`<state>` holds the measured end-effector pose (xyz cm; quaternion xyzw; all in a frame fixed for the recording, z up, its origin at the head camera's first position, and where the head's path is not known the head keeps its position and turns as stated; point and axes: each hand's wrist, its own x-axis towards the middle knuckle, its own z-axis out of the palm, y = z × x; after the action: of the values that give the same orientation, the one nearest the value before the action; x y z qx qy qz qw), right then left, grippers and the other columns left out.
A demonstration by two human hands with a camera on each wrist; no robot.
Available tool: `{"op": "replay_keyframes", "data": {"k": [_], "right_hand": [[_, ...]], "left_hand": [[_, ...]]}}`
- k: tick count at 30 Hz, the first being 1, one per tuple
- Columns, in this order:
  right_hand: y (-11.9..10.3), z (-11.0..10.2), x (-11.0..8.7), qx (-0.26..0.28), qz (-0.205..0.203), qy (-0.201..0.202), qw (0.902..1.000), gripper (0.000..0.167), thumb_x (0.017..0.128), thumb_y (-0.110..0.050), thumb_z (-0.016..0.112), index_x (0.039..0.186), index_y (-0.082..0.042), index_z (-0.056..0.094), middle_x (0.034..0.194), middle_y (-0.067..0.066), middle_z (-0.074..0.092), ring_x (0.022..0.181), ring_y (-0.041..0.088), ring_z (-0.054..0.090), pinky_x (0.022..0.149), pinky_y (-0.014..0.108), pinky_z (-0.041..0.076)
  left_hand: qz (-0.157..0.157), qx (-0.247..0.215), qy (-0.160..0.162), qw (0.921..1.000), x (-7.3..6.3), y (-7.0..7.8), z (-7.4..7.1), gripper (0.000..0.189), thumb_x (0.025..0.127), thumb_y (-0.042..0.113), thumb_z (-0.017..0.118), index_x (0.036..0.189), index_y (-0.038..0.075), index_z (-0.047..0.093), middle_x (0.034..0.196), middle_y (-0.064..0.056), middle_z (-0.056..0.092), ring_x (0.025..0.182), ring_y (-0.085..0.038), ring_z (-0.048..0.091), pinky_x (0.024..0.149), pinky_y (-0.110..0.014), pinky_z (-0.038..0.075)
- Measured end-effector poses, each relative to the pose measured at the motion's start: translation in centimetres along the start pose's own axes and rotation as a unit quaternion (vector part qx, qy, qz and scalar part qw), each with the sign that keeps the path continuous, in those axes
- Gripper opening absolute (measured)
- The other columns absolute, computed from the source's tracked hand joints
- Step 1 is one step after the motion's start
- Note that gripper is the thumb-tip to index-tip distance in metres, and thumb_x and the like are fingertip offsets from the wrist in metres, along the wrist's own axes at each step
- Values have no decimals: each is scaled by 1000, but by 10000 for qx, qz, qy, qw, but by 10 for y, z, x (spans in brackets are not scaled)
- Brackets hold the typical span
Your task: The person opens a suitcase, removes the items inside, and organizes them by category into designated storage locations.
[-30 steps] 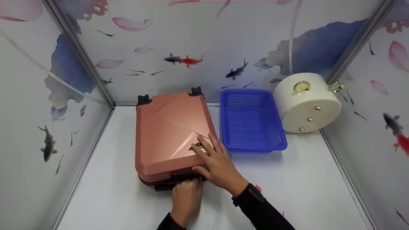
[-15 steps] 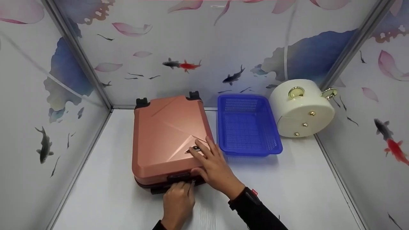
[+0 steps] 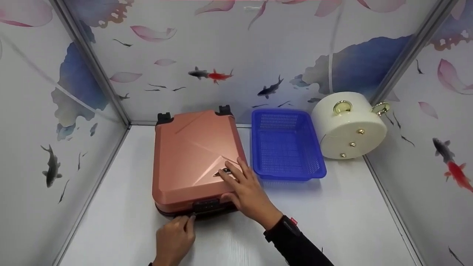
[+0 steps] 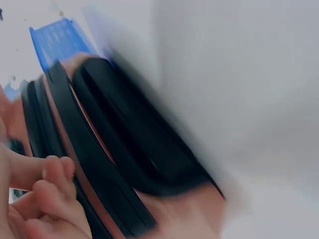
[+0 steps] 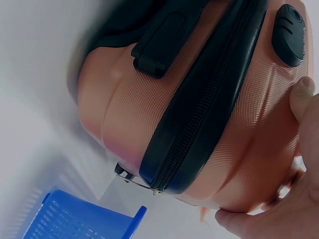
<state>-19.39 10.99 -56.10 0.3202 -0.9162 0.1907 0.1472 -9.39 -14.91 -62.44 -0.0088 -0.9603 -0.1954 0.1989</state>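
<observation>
A rose-coloured hard-shell suitcase point(image 3: 196, 155) lies flat, its wheels toward the back wall. Along its near side runs a black zipper point(image 5: 199, 109); the side also has a handle point(image 4: 129, 129) and a lock point(image 5: 289, 37). My left hand point(image 3: 173, 236) is at the near edge, left of the lock, with curled fingers pinching a small zipper pull, mostly hidden by the fingertips. My right hand point(image 3: 247, 192) rests with spread fingers on the near right corner of the lid, beside the badge point(image 3: 225, 171). In the right wrist view a metal zipper end point(image 5: 155, 190) shows at the side.
Right of the suitcase stands a blue plastic basket point(image 3: 288, 177). Beyond it, a round cream bag point(image 3: 354, 136) with gold rings and studs leans in the back right corner. Printed panels point(image 3: 236, 44) enclose the white table point(image 3: 332, 218) at the back and sides.
My left hand has moved left along the suitcase's near edge with the zipper pull. My right hand stays on the lid. The head view has shifted slightly.
</observation>
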Motion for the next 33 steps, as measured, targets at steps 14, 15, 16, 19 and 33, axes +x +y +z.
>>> {"op": "replay_keyframes", "data": {"k": [14,15,16,19,33], "right_hand": [[0,6,-2,-36,-71,73,9999,68,109,-56,56,171,-32,42,181,-2,36,172,39,22,129,73,32],[1,6,-2,-56,-58,94,9999,68,109,-56,56,171,-32,42,181,-2,37,172,39,22,129,73,33],[1,5,-1,-71,-49,114,9999,68,109,-56,56,171,-33,43,181,-2,37,172,39,23,129,73,33],[0,5,-1,-47,-53,178,9998,68,108,-56,57,170,-32,44,180,-2,38,172,40,24,128,73,33],[-18,13,-14,786,859,356,9926,70,111,-51,60,174,-32,35,187,10,15,172,48,11,129,71,35]], "left_hand": [[-1283,-284,-51,9913,-4,-67,-33,19,98,20,81,80,14,83,66,5,67,60,-11,52,58,-28,41],[-1304,-275,-37,9911,-2,-70,-35,20,98,20,81,79,14,83,66,4,67,59,-11,52,57,-28,40],[-1322,-268,6,9909,0,-74,-37,20,98,19,81,79,13,83,65,4,67,59,-11,51,57,-28,40],[-1341,-261,270,9903,9,-89,-39,21,97,18,80,78,11,83,63,3,67,56,-11,50,54,-28,37],[-352,-1968,600,9780,60,-80,-49,55,114,14,57,168,15,47,174,-10,46,157,-35,47,120,-58,46]]}}
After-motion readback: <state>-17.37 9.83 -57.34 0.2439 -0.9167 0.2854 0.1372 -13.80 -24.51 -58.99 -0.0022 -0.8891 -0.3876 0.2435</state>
